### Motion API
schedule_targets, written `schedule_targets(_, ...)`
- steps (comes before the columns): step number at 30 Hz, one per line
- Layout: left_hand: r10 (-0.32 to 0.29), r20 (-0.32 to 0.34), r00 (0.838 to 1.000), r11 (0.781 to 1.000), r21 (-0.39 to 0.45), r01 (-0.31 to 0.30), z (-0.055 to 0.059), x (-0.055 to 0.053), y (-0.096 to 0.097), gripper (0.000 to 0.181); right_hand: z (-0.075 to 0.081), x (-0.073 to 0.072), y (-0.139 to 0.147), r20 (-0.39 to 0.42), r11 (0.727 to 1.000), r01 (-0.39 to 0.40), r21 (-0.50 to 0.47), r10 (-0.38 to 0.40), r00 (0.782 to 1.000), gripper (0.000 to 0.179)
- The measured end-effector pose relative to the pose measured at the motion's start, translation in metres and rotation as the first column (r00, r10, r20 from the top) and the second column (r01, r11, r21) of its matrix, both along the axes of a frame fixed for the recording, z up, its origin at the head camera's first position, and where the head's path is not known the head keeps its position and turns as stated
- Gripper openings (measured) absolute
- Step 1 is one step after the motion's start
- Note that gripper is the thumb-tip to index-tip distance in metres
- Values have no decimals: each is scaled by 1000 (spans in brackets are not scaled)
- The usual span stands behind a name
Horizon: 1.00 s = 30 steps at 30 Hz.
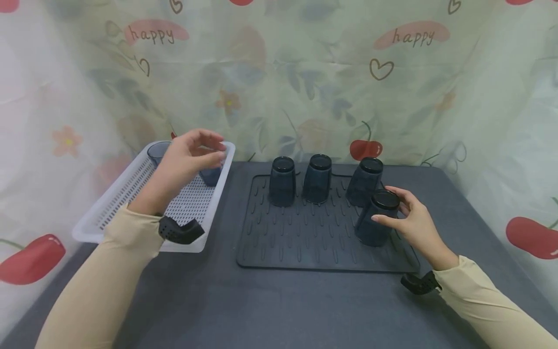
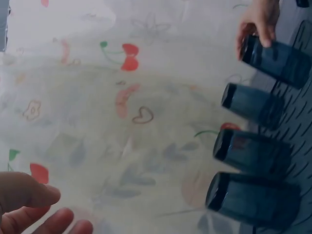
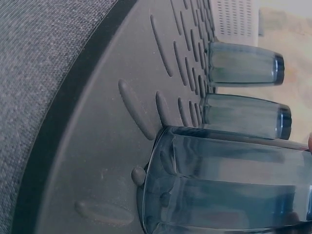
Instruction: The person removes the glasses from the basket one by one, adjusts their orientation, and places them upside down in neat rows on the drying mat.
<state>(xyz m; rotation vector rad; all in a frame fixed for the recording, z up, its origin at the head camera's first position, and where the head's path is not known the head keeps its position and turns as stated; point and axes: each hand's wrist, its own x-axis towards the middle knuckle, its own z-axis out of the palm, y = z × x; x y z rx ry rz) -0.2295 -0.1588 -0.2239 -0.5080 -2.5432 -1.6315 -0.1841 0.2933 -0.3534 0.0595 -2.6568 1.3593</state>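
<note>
My right hand (image 1: 416, 223) grips an upside-down dark blue glass (image 1: 373, 227) near its base, thumb on the near side and fingers behind. The glass's rim meets the ribbed drying mat (image 1: 301, 254), as the right wrist view shows. Three more inverted glasses stand farther back on the mat: a left one (image 1: 282, 184), a middle one (image 1: 317, 180) and a right one (image 1: 364, 183). Over the white basket (image 1: 219, 194) hovers my left hand (image 1: 183, 157), fingers loosely bent and holding nothing. It partly hides two glasses in the basket, one left (image 1: 158, 152) and one right (image 1: 211, 176).
A grey cloth (image 1: 261, 310) covers the table. Behind and at both sides hangs a patterned curtain (image 1: 270, 92), close to the table's back edge. The basket stands left of the mat, with a strip of table between them.
</note>
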Motion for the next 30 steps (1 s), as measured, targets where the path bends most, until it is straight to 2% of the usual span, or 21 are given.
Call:
schedule_targets(4, 49, -61, 997, 989, 144, -39, 4, -15, -10, 27, -1, -1, 1, 3, 1000, -1, 8, 1, 1000, 89)
schedule_targets(7, 98, -75, 992, 975, 208, -80, 3, -27, -19, 24, -2, -1, 2, 12, 1000, -2, -4, 2, 1000, 90)
schedule_targets(10, 167, -79, 983, 965, 218, -146, -2, -39, -28, 23, -2, -1, 2, 17, 1000, 0, -12, 0, 1000, 90)
schedule_targets(16, 298, -105, 949, 943, 183, -277, -21, -63, -44, 26, -2, 0, 2, 14, 1000, 4, 0, -4, 1000, 89)
schedule_targets(20, 395, -101, 913, 913, 158, -377, -33, -75, -54, 31, -2, 1, 2, 11, 1000, 12, 9, -12, 1000, 88)
schedule_targets(26, 534, -53, 844, 837, 174, -519, -49, -89, -65, 42, -2, 0, 1, 3, 1000, 15, 5, -15, 1000, 88)
schedule_targets(30, 604, -36, 796, 792, 139, -594, -59, -94, -74, 50, -2, 0, 0, -2, 1000, 1, -15, -1, 1000, 88)
